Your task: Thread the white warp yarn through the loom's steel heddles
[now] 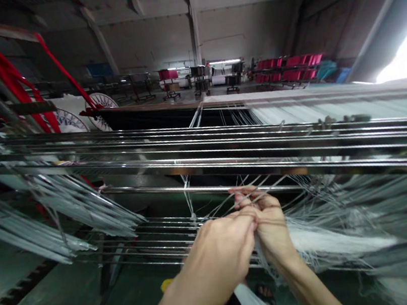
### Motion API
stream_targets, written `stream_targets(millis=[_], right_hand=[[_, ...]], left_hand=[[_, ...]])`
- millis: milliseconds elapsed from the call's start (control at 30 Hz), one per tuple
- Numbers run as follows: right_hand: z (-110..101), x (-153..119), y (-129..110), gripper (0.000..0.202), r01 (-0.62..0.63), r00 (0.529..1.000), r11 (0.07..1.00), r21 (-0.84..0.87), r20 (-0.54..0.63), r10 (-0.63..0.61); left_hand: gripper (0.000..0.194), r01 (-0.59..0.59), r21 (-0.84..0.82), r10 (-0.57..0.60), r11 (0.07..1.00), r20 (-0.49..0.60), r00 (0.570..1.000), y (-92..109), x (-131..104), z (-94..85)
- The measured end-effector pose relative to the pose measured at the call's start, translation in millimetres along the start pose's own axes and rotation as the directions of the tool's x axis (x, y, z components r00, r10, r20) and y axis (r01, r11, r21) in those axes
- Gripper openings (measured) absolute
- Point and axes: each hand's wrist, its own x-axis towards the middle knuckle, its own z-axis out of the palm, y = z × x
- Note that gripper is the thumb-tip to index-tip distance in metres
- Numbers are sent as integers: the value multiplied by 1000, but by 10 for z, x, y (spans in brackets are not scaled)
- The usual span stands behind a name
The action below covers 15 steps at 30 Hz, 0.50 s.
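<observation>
My left hand [221, 246] and my right hand [273, 223] meet near the middle of the view, just below a round metal rod [163, 188]. Both have their fingers pinched together on thin white threads [219, 206], some of which run up over the rod. The fingertips overlap, so the exact spot where the threads are held is partly hidden. A thick bundle of loose white threads [327, 241] hangs right beside my right hand.
Long metal bars [201, 140] cross the view above my hands. White heddles [81, 201] hang at the left, near red straps [12, 74]. A black and white warp sheet [296, 108] lies behind. Metal rods run below. Racks with pink spools [298, 67] stand far back.
</observation>
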Motion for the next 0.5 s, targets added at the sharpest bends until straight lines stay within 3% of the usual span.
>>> stream_targets(millis=[100,200,300,367,433,500], right_hand=[[-82,-35,1,14,-36,999,999,-21,-20,36],[-187,-136,-70,14,17,999,997,-69,-49,-20],[-240,-228,-161,7,197,972,976,-90,-109,-206],[-252,-246,-166,7,187,976,980,-64,-103,-193],[-257,-229,-116,8,91,991,995,-35,-97,-94],[-247,-193,-50,13,18,994,999,-38,-107,-22]], left_hand=[[25,87,75,-89,993,12,996,-103,-73,-53],[34,274,136,-270,952,-44,962,-511,-141,-120],[48,500,315,-442,806,-241,864,-923,-162,-157],[51,581,342,-474,739,-349,809,-1056,-123,-161],[45,497,246,-416,832,-315,853,-1000,-56,-143],[33,286,65,-273,956,-159,949,-754,1,-101]])
